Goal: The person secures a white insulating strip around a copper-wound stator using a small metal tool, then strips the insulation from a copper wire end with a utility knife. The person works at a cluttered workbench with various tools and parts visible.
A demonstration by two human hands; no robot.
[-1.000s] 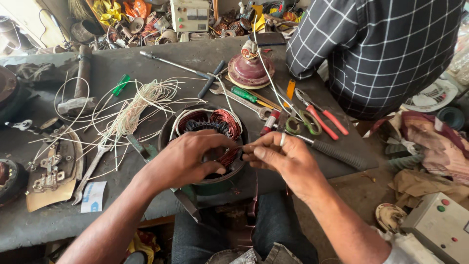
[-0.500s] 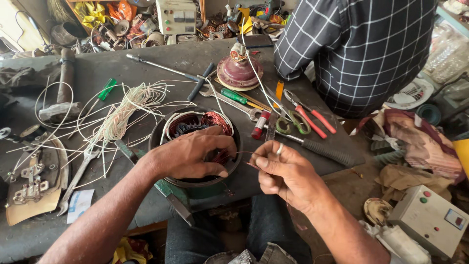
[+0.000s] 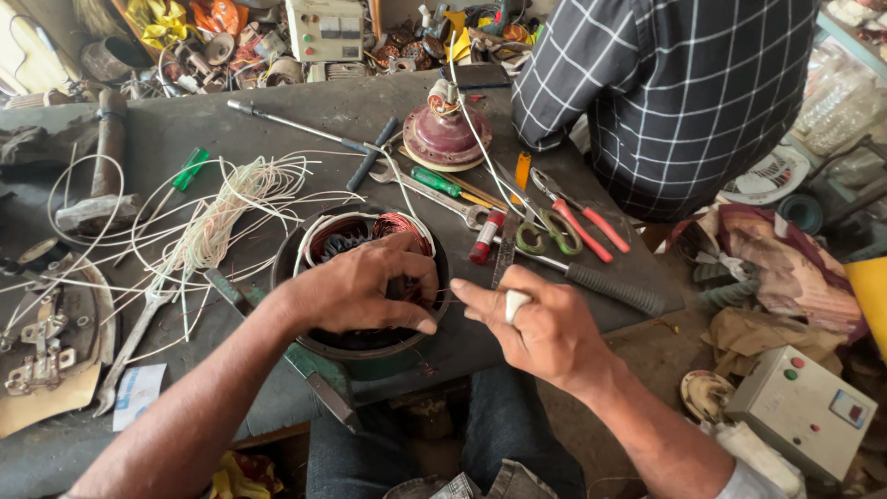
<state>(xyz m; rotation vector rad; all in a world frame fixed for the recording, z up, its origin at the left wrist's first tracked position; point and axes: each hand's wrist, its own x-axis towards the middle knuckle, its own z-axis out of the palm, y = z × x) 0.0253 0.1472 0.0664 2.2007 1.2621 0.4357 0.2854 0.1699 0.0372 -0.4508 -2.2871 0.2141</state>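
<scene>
A round dark motor stator (image 3: 360, 277) with reddish copper windings sits at the front of the grey workbench (image 3: 185, 129). My left hand (image 3: 365, 286) rests over the windings with its fingers pressed on the coil. To the right of the stator, my right hand (image 3: 536, 323) pinches a thin wire that runs to the windings, and a small white sleeve piece (image 3: 516, 303) sticks out between its fingers.
A bundle of white wires (image 3: 217, 217) lies left of the stator. Screwdrivers, a spanner, red-handled pliers (image 3: 582, 217) and green scissors (image 3: 545, 231) lie behind it, near a maroon rotor cap (image 3: 442, 137). A person in a checked shirt (image 3: 674, 83) sits at right. A grey control box (image 3: 804, 407) sits low right.
My right hand has drawn slightly away from the stator, with the thin wire stretched between the two hands. My left hand stays on the windings.
</scene>
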